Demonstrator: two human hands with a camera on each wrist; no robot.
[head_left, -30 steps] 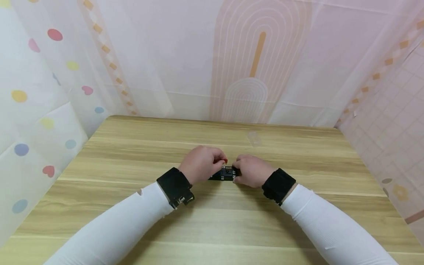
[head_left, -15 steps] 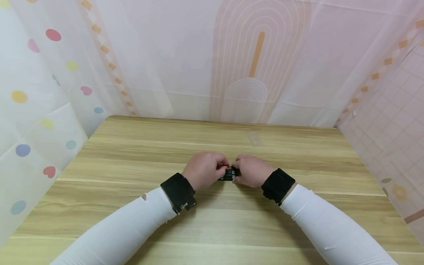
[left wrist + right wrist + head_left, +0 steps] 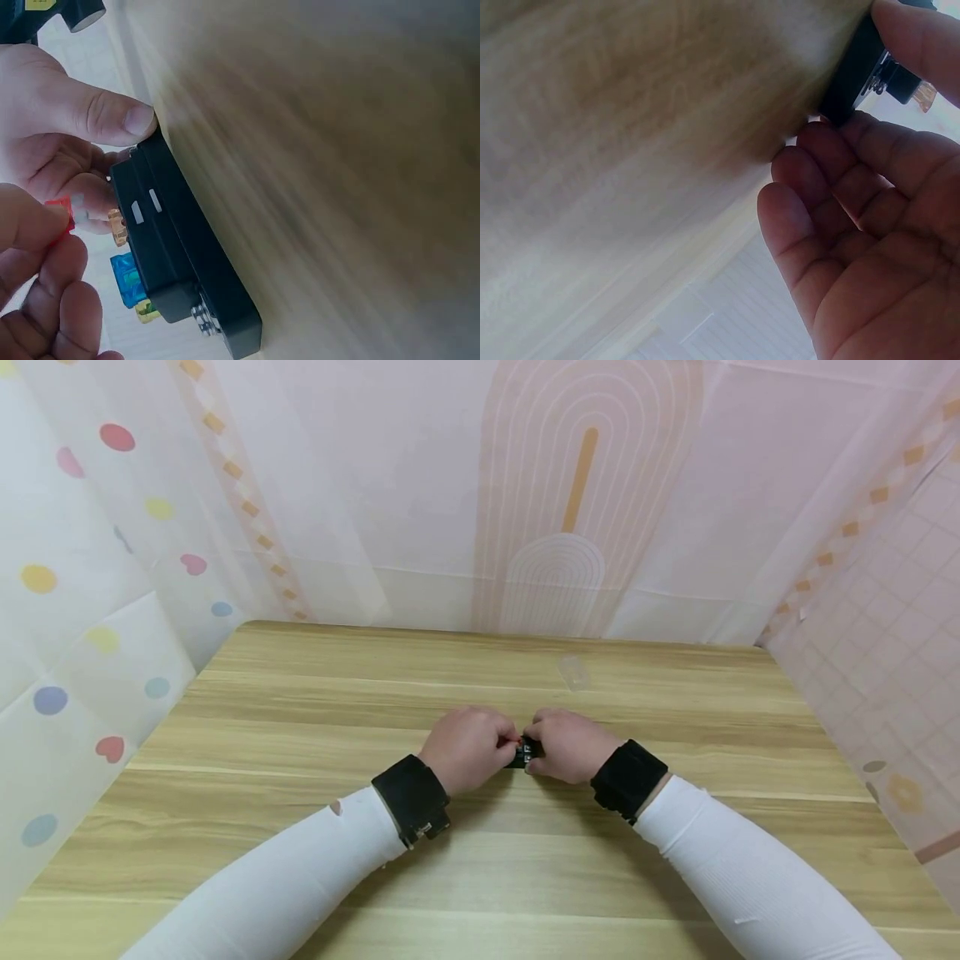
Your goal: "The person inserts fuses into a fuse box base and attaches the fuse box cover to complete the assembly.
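Oddly, no readable writing shows on the black fuse block (image 3: pixel 180 262); its side bears only two small pale marks, and a yellow tag at the top corner of the left wrist view is too cropped to read. The left hand (image 3: pixel 467 747) has its fingers curled, pinching a small red fuse (image 3: pixel 60 217) between thumb and forefinger, just beside the block's top face. Past those fingertips sit an orange fuse (image 3: pixel 116 225), a blue fuse (image 3: pixel 124 279) and a yellow fuse (image 3: pixel 146 310) in a row along the block. The right hand (image 3: pixel 570 745) grips the block's far end, thumb on its rear edge, fingers curled under the near edge.

Against a second ago, the left hand has closed in towards the right, and less of the block shows between them.

The block lies flat on the wooden table (image 3: pixel 675 693), its long axis running from one hand to the other, fuses pointing upward.
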